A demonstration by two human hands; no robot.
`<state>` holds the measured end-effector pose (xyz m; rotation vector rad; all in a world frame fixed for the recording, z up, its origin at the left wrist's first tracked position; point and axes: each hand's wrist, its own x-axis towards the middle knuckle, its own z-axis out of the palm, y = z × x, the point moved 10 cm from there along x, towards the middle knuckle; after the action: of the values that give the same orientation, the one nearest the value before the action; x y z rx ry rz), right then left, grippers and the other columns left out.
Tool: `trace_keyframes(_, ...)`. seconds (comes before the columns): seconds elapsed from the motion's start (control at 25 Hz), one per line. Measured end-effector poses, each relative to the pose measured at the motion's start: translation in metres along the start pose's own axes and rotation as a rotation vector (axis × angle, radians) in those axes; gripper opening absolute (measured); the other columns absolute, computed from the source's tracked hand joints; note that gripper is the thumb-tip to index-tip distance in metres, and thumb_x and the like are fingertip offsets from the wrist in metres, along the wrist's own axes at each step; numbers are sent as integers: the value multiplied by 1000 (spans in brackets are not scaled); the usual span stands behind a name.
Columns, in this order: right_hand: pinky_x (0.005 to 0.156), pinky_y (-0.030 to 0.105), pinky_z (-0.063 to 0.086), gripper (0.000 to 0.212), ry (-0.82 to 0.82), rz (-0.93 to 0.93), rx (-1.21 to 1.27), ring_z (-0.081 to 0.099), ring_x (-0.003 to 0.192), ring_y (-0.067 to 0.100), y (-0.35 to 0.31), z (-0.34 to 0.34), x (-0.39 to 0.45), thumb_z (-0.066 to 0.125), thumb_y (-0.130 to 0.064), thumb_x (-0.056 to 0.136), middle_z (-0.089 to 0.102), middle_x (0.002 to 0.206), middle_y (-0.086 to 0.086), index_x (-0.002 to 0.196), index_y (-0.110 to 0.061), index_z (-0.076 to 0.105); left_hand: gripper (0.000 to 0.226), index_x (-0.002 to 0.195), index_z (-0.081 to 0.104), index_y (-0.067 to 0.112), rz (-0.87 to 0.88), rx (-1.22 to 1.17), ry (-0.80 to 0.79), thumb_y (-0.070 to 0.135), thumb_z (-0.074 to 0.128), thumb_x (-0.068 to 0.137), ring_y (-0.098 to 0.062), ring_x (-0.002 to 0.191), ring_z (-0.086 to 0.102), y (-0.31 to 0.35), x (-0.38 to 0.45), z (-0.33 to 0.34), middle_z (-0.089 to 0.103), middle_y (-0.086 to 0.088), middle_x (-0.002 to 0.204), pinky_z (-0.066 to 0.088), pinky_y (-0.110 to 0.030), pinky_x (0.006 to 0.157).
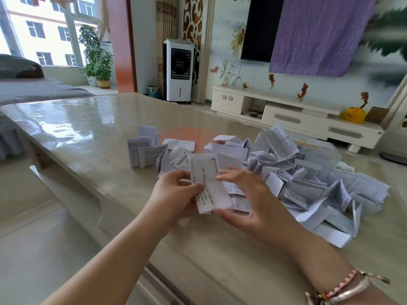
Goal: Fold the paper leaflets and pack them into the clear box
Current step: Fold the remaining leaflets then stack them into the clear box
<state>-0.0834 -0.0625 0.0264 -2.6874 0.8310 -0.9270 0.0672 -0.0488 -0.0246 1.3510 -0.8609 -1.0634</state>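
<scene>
Left hand (pixel 176 190) pinches the left edge of a white printed paper leaflet (pixel 209 183); right hand (pixel 246 201) grips its right side, thumb under the bottom edge. I see it held above the glossy beige tabletop (pixel 88 139). Loose leaflet pile (pixel 308 186) lies just right; clear plastic box (pixel 317 155) sits behind it, partly buried. Small folded stack (pixel 145 153) stands left.

Glossy beige table (pixel 92 128) with a big messy pile of leaflets (pixel 308 186), plus a few folded ones (pixel 145 154) standing beside it.
</scene>
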Motion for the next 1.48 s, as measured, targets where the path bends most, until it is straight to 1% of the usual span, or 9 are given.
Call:
trace_keyframes(0.16,103,31,40,53,-171,67,-17,50,117,-1,14,21,-5,56,-62,77,60,122,-18,122,-34,59,16,102,62,1,-36,142,41,5,66,87,-18,65,71,-7,3,-3,72,-14,88,58,-28,57)
trace_keyframes(0.32,95,33,45,35,-133,35,-51,59,105,3,13,18,-3,48,-46,86,68,107,-16,110,-30,68,33,120,50,25,373,970,223,15,52,89,-19,99,54,42,-10,-11,55,5,107,43,-30,77)
trace_keyframes(0.48,96,31,45,28,-77,1,-60,57,107,3,6,14,-2,49,-41,87,67,101,-14,102,-29,70,43,106,61,28,400,964,-77,0,56,74,-16,104,42,27,-10,6,54,12,105,34,-20,84)
trace_keyframes(0.6,90,29,47,9,-16,83,141,60,99,3,6,7,-1,62,-32,86,66,92,-14,90,-29,69,13,83,65,24,411,829,-70,18,74,76,-4,75,51,23,-10,6,59,13,79,36,-10,64)
trace_keyframes(0.76,80,29,51,2,72,259,332,64,83,5,21,4,6,67,-26,88,67,80,-9,88,-26,65,20,68,59,17,286,666,-35,24,75,79,-2,53,50,14,-1,2,61,7,60,41,-18,55)
trace_keyframes(0.96,92,21,35,52,5,238,-29,46,101,11,25,23,14,71,-32,82,52,106,-4,128,-25,48,22,95,56,24,254,844,149,31,71,81,-10,77,58,17,0,-7,62,8,81,46,-25,68)
trace_keyframes(1.16,102,31,33,50,-14,183,-192,39,114,16,21,29,16,65,-37,85,45,124,-5,131,-28,48,52,137,30,30,344,1120,159,40,54,93,-24,120,42,18,-9,6,41,2,126,38,-34,95)
trace_keyframes(1.28,104,34,32,51,-32,231,-183,37,119,18,21,35,14,60,-37,86,44,129,-5,133,-26,44,36,133,40,35,451,1329,149,46,34,99,-24,117,30,19,-16,16,29,4,126,30,-32,98)
trace_keyframes(1.48,113,33,19,56,-81,319,-155,24,134,19,28,42,13,58,-35,87,37,138,-1,136,-23,34,46,140,32,40,376,1420,65,55,27,97,-25,124,18,7,-11,16,18,11,141,22,-34,106)
